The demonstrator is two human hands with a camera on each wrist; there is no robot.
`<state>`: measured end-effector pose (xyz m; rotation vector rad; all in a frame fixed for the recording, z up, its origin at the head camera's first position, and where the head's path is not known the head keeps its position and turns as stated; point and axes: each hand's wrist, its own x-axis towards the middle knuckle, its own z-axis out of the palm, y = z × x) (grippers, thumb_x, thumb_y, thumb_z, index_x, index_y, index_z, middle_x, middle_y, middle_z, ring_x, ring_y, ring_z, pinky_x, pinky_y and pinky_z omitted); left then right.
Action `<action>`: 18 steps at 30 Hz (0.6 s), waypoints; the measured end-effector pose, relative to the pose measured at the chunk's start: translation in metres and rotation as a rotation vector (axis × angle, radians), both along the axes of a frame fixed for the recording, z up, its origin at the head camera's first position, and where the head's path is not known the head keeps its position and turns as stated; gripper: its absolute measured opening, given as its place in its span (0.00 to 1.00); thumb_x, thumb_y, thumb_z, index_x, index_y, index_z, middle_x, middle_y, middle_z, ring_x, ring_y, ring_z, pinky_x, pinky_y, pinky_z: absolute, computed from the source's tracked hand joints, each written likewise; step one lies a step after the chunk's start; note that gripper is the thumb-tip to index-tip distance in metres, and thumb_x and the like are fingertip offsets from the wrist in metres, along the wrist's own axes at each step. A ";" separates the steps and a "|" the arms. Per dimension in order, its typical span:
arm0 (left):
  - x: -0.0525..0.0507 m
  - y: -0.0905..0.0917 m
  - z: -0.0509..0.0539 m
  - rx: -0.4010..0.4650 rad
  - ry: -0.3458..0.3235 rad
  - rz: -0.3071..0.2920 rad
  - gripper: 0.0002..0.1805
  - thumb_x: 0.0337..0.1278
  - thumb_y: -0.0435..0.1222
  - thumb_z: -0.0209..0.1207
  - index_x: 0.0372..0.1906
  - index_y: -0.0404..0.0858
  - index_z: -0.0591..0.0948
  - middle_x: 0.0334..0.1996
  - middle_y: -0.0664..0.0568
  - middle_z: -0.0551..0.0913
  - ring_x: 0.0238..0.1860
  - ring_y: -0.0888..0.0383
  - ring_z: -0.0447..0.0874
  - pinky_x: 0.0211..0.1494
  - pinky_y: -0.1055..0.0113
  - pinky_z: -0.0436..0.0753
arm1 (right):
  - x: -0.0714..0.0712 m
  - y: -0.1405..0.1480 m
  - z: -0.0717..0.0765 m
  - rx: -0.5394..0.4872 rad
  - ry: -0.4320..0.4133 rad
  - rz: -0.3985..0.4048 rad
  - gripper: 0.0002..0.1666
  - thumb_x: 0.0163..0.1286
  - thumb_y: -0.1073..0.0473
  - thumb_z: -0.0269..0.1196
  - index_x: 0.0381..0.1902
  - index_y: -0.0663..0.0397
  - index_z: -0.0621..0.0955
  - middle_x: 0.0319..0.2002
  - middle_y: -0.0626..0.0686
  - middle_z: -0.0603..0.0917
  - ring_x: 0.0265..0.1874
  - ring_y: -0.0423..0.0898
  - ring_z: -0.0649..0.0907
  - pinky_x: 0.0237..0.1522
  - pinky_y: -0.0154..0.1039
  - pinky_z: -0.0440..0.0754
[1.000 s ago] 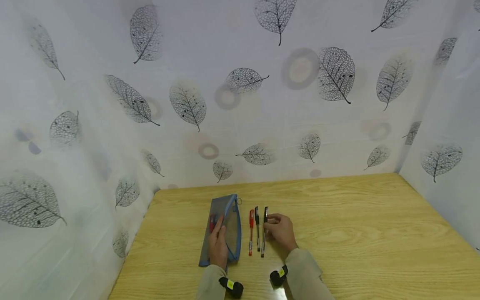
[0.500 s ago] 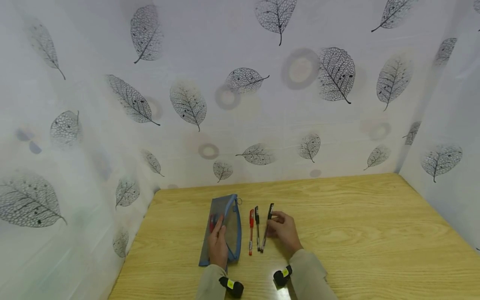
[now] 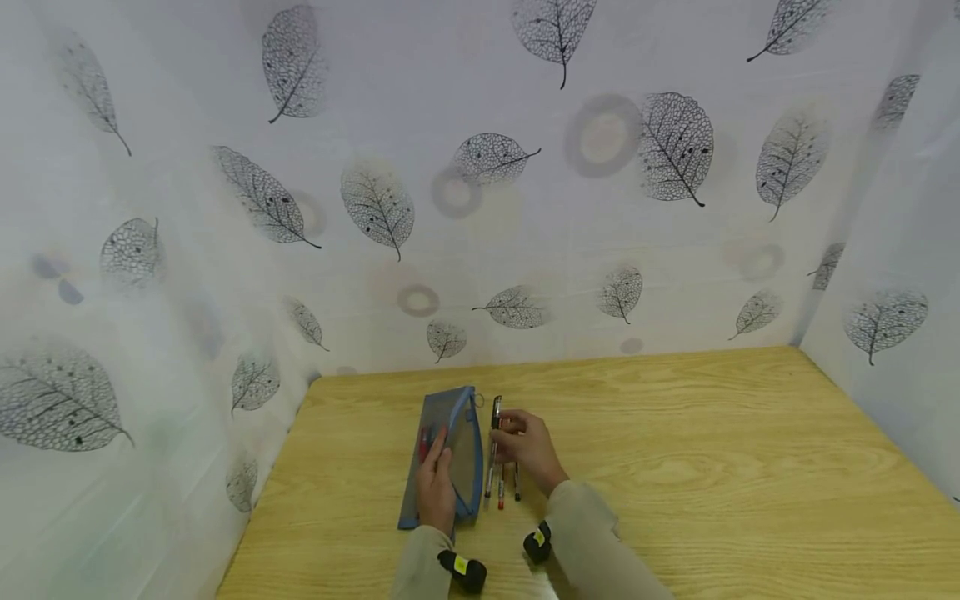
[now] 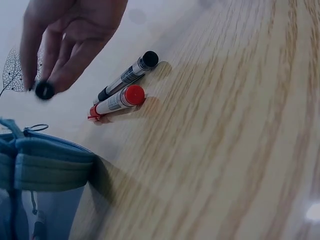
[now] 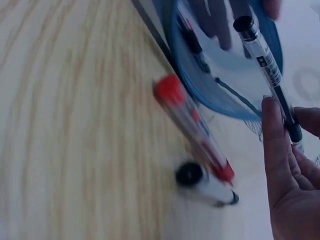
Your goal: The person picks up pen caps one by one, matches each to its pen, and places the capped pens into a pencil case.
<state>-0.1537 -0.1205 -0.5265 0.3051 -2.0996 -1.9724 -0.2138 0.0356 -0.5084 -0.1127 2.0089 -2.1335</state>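
A blue mesh zip pencil pouch [image 3: 467, 454] lies on the table with its opening facing right. My left hand [image 3: 437, 492] holds it, fingers lying along the mesh. Between thumb and fingers my right hand [image 3: 531, 446] pinches a clear-barrelled gel pen with a black cap [image 5: 265, 60]. This pen is raised above the table, close beside the pouch's opening. Under the right hand lie a red gel pen [image 4: 120, 102] and a second black gel pen [image 4: 127, 79], side by side and partly hidden in the head view. Pens [image 5: 192, 45] show inside the pouch.
The wood-grain table [image 3: 697, 467] extends far to the right of the hands. A pale leaf-printed sheet [image 3: 570, 250] hangs behind it and along both sides. A zip-pull ring [image 3: 478, 401] sits at the pouch's far corner.
My right hand lifts the black gel pen away to the right, then carries it left over the other two pens to the pouch's opening. The left hand and pouch stay put.
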 end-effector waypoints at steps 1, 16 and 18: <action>0.000 0.000 0.000 0.000 -0.006 0.000 0.22 0.75 0.35 0.42 0.70 0.39 0.67 0.71 0.44 0.62 0.71 0.44 0.56 0.69 0.43 0.58 | 0.000 -0.004 0.000 0.013 0.015 0.017 0.26 0.65 0.69 0.62 0.60 0.72 0.71 0.36 0.59 0.80 0.25 0.46 0.83 0.31 0.46 0.86; -0.002 0.000 0.000 -0.012 0.004 0.000 0.22 0.75 0.35 0.42 0.70 0.39 0.67 0.71 0.44 0.63 0.72 0.44 0.54 0.70 0.43 0.57 | 0.002 -0.027 -0.006 0.236 0.184 0.090 0.23 0.65 0.63 0.65 0.54 0.73 0.77 0.36 0.60 0.85 0.31 0.52 0.86 0.32 0.42 0.85; -0.002 0.000 0.000 -0.008 0.003 0.004 0.22 0.75 0.34 0.43 0.70 0.38 0.68 0.71 0.44 0.63 0.72 0.44 0.55 0.70 0.43 0.58 | 0.001 -0.024 -0.007 0.208 0.161 0.081 0.22 0.65 0.65 0.64 0.54 0.74 0.77 0.37 0.61 0.85 0.31 0.54 0.86 0.32 0.43 0.85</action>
